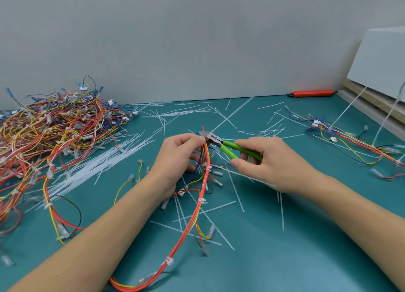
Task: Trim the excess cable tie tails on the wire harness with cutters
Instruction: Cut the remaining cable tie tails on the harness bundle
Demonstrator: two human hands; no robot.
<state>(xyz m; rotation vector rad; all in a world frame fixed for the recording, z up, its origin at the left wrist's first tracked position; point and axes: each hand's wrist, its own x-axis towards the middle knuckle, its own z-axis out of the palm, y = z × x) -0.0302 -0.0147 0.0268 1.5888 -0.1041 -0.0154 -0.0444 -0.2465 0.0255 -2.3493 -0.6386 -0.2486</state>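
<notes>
With my left hand (178, 153) pinching the harness (202, 182) and my right (260, 160) gripping the cutters (221, 145), I'd keep blades flush against the tie head, clear of wires.

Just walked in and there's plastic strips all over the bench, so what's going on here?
A person is trimming cable ties on a wire harness. The left hand grips the orange and yellow bundle near its top, and the right hand holds green-handled cutters with the tip at the bundle right by the left fingers. Cut tie tails litter the teal table, and a big heap of harnesses sits at the left.
</notes>
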